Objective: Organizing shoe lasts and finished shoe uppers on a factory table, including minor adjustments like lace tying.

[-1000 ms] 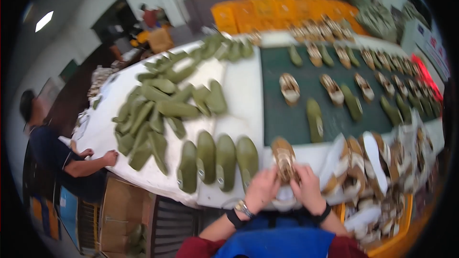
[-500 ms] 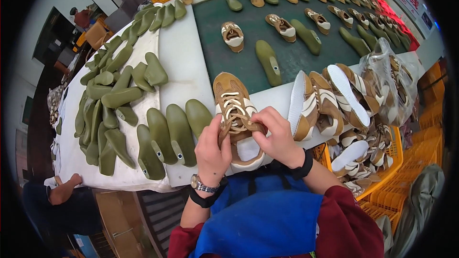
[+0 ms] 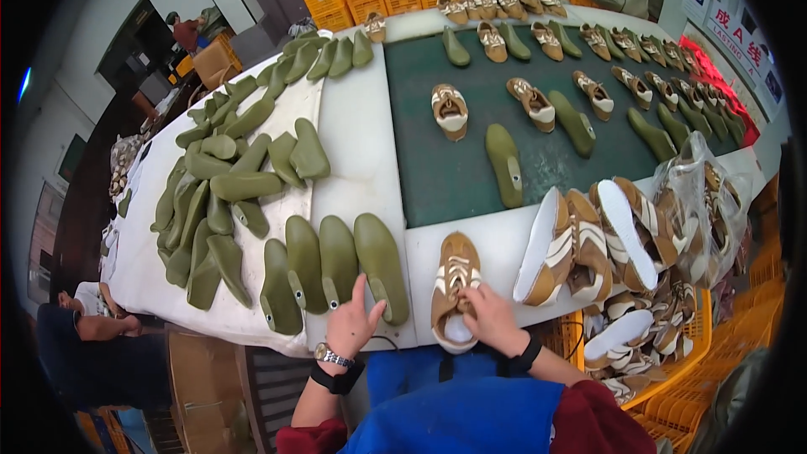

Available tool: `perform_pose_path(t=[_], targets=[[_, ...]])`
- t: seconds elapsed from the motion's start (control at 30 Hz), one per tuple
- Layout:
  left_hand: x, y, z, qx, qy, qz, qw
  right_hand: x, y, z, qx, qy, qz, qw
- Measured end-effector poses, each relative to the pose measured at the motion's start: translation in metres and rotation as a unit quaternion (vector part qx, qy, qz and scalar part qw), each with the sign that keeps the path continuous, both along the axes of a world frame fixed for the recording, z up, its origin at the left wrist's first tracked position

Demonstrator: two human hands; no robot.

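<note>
Head view shows our right hand [image 3: 492, 319] with its fingers [image 3: 465, 301] pinched together on the laces of a tan-and-white sneaker [image 3: 454, 286], which lies toe away from us at the near edge of the tabletop [image 3: 361, 151]. Our left hand [image 3: 351, 326] hovers just beside it with fingers [image 3: 360, 290] spread apart, gripping nothing, close to the heel of the nearest green shoe last [image 3: 380, 262]. We judge the work on this sneaker as underway: the lacing looks partly drawn, and no last shows inside it, though the opening is hidden by our hand. The sneaker has a brown upper, white stripes and a pale sole. Much seems left: a row of green lasts [image 3: 227, 193] crowds the white left part of the tabletop, a heap of like sneakers [image 3: 605, 244] sits to our right, and more pairs [image 3: 538, 101] rest on the green mat [image 3: 445, 176] beyond.
</note>
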State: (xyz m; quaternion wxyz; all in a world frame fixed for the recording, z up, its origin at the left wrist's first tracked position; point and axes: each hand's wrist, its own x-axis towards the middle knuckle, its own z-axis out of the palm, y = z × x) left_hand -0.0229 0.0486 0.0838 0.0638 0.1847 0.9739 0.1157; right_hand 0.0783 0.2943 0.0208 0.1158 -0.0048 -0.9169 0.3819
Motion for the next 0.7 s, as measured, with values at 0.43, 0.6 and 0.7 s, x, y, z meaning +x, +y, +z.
perform_pose_path(t=[0.43, 0.6, 0.7], targets=[[-0.053, 0.083, -0.033, 0.086, -0.067, -0.031, 0.994, 0.006, 0.003, -0.033, -0.23, 0.083, -0.036, 0.969], [-0.159, 0.14, -0.047, 0.016, 0.017, -0.05, 0.998, 0.003, 0.005, -0.038, -0.234, 0.097, -0.033, 0.967], [-0.208, 0.173, -0.073, -0.017, -0.003, -0.038, 0.999, 0.001, 0.003, -0.046, -0.235, 0.076, -0.026, 0.969]])
